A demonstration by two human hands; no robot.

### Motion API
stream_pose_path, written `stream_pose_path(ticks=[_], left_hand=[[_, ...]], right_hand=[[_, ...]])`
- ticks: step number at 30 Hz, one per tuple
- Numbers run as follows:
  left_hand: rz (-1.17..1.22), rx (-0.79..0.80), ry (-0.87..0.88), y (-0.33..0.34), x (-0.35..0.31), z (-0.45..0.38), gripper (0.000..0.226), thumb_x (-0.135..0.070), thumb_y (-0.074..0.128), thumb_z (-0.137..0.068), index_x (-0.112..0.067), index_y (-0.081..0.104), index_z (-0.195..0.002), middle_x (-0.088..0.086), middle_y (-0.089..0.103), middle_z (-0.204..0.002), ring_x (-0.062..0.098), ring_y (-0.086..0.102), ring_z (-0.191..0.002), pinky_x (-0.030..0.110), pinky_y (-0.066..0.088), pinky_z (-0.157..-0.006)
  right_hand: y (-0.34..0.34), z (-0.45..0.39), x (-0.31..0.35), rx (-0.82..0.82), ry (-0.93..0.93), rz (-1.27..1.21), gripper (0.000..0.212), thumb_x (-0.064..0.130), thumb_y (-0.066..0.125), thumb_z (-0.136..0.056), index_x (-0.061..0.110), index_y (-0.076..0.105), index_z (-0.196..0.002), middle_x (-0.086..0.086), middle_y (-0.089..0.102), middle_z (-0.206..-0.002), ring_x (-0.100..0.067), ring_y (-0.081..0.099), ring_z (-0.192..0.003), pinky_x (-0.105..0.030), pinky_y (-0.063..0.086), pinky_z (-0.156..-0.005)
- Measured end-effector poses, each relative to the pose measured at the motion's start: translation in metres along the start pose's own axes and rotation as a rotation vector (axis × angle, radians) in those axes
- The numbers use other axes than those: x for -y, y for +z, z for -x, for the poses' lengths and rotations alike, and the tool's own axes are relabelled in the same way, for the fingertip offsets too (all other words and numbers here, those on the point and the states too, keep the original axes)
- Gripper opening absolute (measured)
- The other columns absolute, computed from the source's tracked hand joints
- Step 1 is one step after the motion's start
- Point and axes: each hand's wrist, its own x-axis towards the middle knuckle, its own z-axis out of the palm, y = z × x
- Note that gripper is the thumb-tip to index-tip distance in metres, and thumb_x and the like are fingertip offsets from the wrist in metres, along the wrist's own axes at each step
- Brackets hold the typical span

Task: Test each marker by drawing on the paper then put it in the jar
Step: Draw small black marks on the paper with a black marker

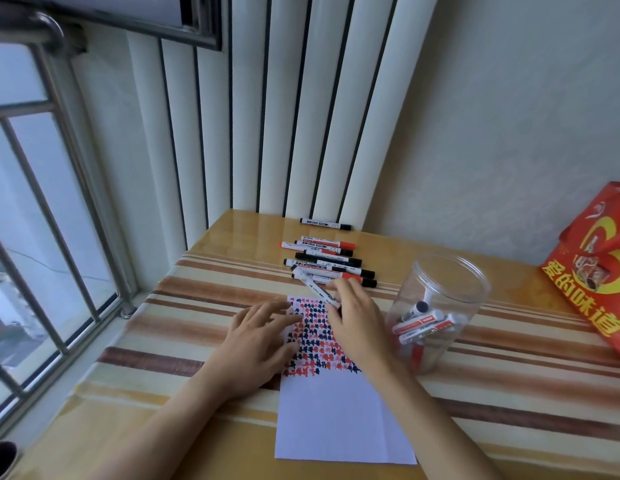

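Step in hand: testing a marker on the paper. Right hand grips a white marker, fingers curled round it near the paper's far edge; the barrel slants away to the far left, over the near end of the marker row. The writing tip is hidden under the hand, so whether it touches the sheet is unclear. Cap on or off: can't tell.

Left hand lies flat, fingers straight and spread, pressing the paper's left edge to pin it. It grasps nothing.

The paper sits in the middle of the striped table. Its far half is packed with red and black test marks; the near half is blank.

The untested markers lie in a loose row just beyond the paper, with one stray marker farther back by the wall. The clear jar stands upright, open-topped, just right of the paper, with several markers already inside. A red bag sits at far right.

Judgement: task partly done, a fair batch left. Next move likely calls for a short stroke on free paper, then a carry right over the jar rim and a drop in, left hand holding the sheet flat.
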Motion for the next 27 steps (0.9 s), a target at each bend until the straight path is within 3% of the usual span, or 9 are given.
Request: stream_pose_path(ticks=[3,7,9,11,15,19,21,24,27], left_hand=[[0.018,-0.041,0.037,-0.005,-0.003,0.002,0.048,-0.061,0.033,-0.099,-0.043,0.047,-0.141,-0.020,0.042,-0.141,0.000,0.029,-0.138,0.041,0.020,-0.117],[0.060,-0.043,0.122,-0.012,-0.009,0.002,0.046,-0.054,0.034,-0.103,-0.032,0.052,-0.138,-0.019,0.054,-0.128,0.002,0.045,-0.124,0.037,0.033,-0.107],[0.093,-0.057,0.176,-0.014,-0.011,0.002,0.038,-0.044,0.038,-0.103,-0.024,0.058,-0.129,-0.015,0.060,-0.117,0.005,0.052,-0.109,0.035,0.041,-0.095],[0.103,-0.092,0.206,-0.015,-0.011,0.002,0.032,-0.036,0.040,-0.103,-0.019,0.062,-0.117,-0.012,0.062,-0.108,0.010,0.053,-0.097,0.035,0.045,-0.084],[0.098,-0.091,0.209,-0.014,-0.011,0.004,0.019,-0.030,0.039,-0.105,-0.024,0.057,-0.105,-0.021,0.051,-0.101,0.009,0.047,-0.092,0.034,0.042,-0.082],[-0.016,-0.049,0.236,-0.012,-0.012,0.006,0.019,-0.035,0.035,-0.106,-0.027,0.052,-0.105,-0.018,0.048,-0.098,0.011,0.043,-0.089,0.035,0.041,-0.081],[-0.054,-0.045,0.250,-0.012,-0.015,0.006,0.019,-0.035,0.036,-0.106,-0.025,0.052,-0.104,-0.017,0.046,-0.096,0.012,0.042,-0.087,0.035,0.041,-0.079],[-0.067,-0.034,0.274,-0.012,-0.019,0.006,0.015,-0.030,0.038,-0.105,-0.025,0.052,-0.105,-0.016,0.048,-0.096,0.014,0.042,-0.087,0.037,0.041,-0.080],[-0.077,-0.002,0.306,-0.012,-0.019,0.006,0.022,-0.033,0.032,-0.107,-0.025,0.052,-0.103,-0.015,0.049,-0.094,0.012,0.039,-0.085,0.034,0.039,-0.080]], right_hand=[[-0.005,0.022,0.015,-0.069,0.185,-0.471,0.013,0.010,0.068,-0.096,0.019,0.065,-0.104,0.007,0.067,-0.092,-0.012,0.064,-0.075,-0.026,0.054,-0.064],[-0.011,0.046,0.031,0.086,0.446,-1.167,0.011,-0.001,0.065,-0.099,0.005,0.065,-0.108,-0.010,0.078,-0.096,-0.024,0.077,-0.089,-0.030,0.061,-0.078],[-0.013,0.053,0.033,0.148,0.455,-1.323,0.009,-0.003,0.063,-0.100,-0.002,0.064,-0.108,-0.014,0.078,-0.098,-0.027,0.077,-0.091,-0.031,0.061,-0.081],[-0.018,0.057,0.032,0.140,0.487,-1.372,0.005,0.008,0.069,-0.097,0.007,0.070,-0.102,-0.015,0.078,-0.094,-0.027,0.076,-0.088,-0.033,0.061,-0.081],[-0.032,0.059,0.014,0.115,0.480,-1.158,0.007,0.023,0.079,-0.087,0.017,0.076,-0.087,-0.010,0.075,-0.080,-0.024,0.073,-0.077,-0.034,0.061,-0.074],[-0.040,0.062,0.000,0.145,0.087,-0.518,0.007,0.019,0.073,-0.094,0.023,0.071,-0.089,0.010,0.073,-0.086,-0.010,0.071,-0.086,-0.030,0.057,-0.078],[-0.038,0.065,0.005,0.160,-0.056,-0.294,0.008,0.030,0.065,-0.099,0.024,0.069,-0.103,0.014,0.070,-0.099,-0.005,0.065,-0.094,-0.029,0.054,-0.081],[-0.021,0.071,0.019,0.173,-0.165,-0.098,0.025,0.041,0.054,-0.105,0.021,0.063,-0.117,0.007,0.063,-0.109,-0.016,0.061,-0.097,-0.031,0.045,-0.075],[-0.012,0.074,0.027,0.097,-0.229,0.028,0.021,0.035,0.057,-0.105,0.015,0.062,-0.100,0.002,0.060,-0.093,-0.021,0.060,-0.083,-0.028,0.033,-0.064]])
